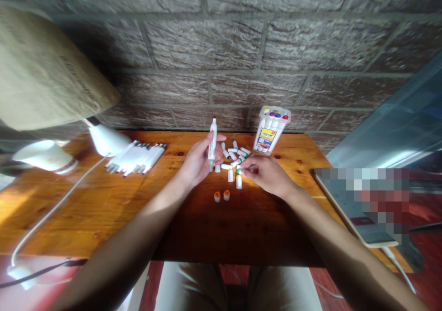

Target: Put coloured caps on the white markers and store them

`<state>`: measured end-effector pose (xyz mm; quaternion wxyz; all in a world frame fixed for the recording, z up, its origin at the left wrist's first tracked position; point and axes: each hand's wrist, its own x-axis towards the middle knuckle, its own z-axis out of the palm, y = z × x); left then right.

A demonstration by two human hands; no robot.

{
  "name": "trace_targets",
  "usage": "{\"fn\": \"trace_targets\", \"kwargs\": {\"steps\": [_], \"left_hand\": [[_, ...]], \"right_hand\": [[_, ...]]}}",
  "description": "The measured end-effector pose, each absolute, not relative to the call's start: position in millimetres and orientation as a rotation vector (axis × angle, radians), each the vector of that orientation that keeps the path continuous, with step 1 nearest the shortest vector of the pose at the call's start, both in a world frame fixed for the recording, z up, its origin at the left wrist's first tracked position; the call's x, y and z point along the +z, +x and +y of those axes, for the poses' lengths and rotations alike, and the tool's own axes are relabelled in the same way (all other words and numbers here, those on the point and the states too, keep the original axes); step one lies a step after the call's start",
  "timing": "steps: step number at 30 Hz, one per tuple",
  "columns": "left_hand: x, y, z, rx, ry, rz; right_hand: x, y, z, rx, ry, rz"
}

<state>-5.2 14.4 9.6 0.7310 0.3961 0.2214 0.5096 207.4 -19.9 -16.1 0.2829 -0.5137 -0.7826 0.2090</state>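
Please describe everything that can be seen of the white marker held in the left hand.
The marker is a slim white pen that looks like plastic. It has a narrower end at the top and a grey tip showing at the bottom. It stands almost upright, leaning slightly, above the wooden table. The left hand grips its lower half, with fingers wrapped around the barrel. Nothing else appears to touch it. The loose caps lie just beside it.
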Motion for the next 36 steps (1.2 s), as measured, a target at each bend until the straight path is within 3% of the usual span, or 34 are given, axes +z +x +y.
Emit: {"fn": "trace_targets", "kwargs": {"steps": [13,36], "left_hand": [[7.5,-2.5,9.3,1.060,0.918,0.467],[3.0,-2.7,-5.3,0.751,1.305,0.290]], "right_hand": [[-14.0,200.6,-27.2,0.732,-1.245,-2.220],[-1.7,199.0,-29.6,0.731,-1.222,-2.223]]}}
